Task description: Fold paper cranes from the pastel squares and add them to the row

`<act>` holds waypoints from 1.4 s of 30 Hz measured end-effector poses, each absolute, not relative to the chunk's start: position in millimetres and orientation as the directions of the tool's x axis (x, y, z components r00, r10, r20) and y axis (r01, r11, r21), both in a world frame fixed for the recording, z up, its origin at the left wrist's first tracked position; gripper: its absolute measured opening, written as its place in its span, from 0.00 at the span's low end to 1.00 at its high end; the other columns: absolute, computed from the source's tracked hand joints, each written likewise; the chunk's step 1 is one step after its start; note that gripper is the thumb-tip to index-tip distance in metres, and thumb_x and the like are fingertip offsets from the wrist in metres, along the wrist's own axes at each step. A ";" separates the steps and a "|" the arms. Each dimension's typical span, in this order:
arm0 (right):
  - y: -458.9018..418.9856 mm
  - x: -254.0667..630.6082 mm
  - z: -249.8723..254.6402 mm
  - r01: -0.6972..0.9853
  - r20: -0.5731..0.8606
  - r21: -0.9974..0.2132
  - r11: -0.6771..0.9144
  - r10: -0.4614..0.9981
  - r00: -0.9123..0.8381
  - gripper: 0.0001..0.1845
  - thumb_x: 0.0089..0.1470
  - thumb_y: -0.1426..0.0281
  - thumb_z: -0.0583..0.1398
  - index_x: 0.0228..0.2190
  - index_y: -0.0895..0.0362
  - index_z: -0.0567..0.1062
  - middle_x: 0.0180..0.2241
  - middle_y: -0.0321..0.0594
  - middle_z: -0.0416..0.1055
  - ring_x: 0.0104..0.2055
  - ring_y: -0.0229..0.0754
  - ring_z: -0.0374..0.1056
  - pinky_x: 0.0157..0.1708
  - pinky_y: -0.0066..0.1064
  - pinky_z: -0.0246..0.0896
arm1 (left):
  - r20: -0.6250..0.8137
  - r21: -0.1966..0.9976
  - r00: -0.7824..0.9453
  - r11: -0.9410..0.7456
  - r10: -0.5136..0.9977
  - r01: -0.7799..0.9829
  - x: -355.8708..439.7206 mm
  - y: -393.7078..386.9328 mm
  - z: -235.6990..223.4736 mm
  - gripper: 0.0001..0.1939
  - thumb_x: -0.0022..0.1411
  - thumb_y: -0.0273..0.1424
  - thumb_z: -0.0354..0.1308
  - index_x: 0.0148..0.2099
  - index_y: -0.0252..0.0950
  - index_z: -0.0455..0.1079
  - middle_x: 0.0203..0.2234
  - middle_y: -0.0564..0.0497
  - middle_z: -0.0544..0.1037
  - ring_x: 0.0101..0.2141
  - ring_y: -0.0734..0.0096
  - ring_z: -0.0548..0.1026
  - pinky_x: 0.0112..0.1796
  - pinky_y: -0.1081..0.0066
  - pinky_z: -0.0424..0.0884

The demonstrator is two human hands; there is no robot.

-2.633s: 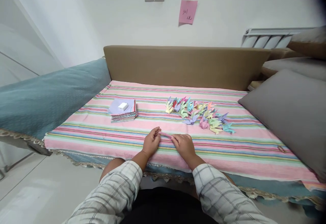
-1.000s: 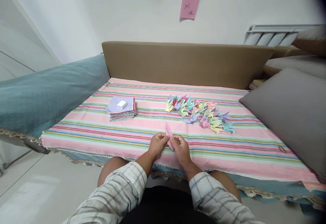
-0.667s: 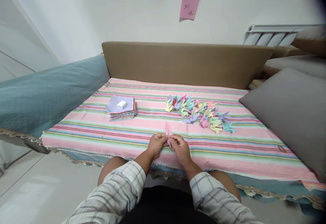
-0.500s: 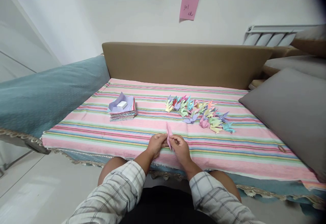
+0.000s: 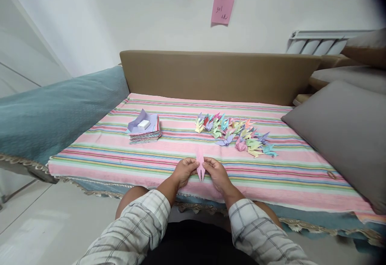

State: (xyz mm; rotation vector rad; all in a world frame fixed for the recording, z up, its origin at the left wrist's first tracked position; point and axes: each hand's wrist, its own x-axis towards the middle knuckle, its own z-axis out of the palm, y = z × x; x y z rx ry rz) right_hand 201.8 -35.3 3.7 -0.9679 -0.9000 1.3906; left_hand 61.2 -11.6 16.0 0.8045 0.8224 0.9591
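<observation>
Between my two hands is a folded pink origami paper [image 5: 200,163], a narrow kite shape with two split points toward me and its broad face up. My left hand [image 5: 184,171] pinches its left edge between thumb and fingers. On the opposite edge, my right hand [image 5: 216,173] has the same kind of pinch. Beyond them lies a cluster of folded paper cranes [image 5: 224,125] in many colours. To the left stands a stack of square origami paper [image 5: 145,137], its top purple sheet curled up, with a small white block [image 5: 144,124] resting on it.
A striped pink cloth [image 5: 99,152] covers the sofa seat. Behind it rises the brown backrest [image 5: 217,76]; a blue-covered armrest [image 5: 66,100] is at the left. Grey cushions [image 5: 337,136] fill the right side. A small brown loop [image 5: 331,175] lies near them. A pink note [image 5: 222,10] hangs on the wall.
The pink paper was edge-on and has been turned so its flat face shows, two points toward me. My hands have moved slightly apart, onto its opposite edges.
</observation>
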 end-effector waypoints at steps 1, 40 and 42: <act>-35.2 202.9 4.6 -0.374 -0.058 -0.926 -0.062 0.998 -0.020 0.19 0.40 0.62 0.67 0.35 0.57 0.74 0.29 0.37 0.74 0.30 0.39 0.69 0.36 0.33 0.64 | -0.232 0.861 0.340 0.355 0.911 -0.364 60.9 -11.3 15.9 0.20 0.36 0.35 0.73 0.28 0.28 0.70 0.22 0.52 0.75 0.25 0.75 0.74 0.32 0.71 0.72; -37.8 220.4 1.1 0.704 0.501 -0.465 0.537 0.815 -0.291 0.12 0.58 0.72 0.51 0.37 0.57 0.74 0.36 0.41 0.74 0.40 0.43 0.65 0.44 0.37 0.60 | 0.414 0.154 0.728 -0.830 0.547 0.536 30.5 -22.2 3.0 0.17 0.54 0.22 0.51 0.45 0.35 0.72 0.52 0.46 0.71 0.51 0.56 0.65 0.54 0.55 0.60; -34.6 216.0 2.7 0.739 0.472 -0.472 0.481 0.846 -0.249 0.12 0.59 0.71 0.51 0.37 0.56 0.74 0.35 0.41 0.74 0.39 0.43 0.65 0.42 0.36 0.59 | 0.431 0.179 0.730 -0.843 0.530 0.507 29.8 -22.3 1.1 0.18 0.54 0.23 0.51 0.46 0.35 0.72 0.52 0.46 0.71 0.50 0.57 0.65 0.53 0.55 0.61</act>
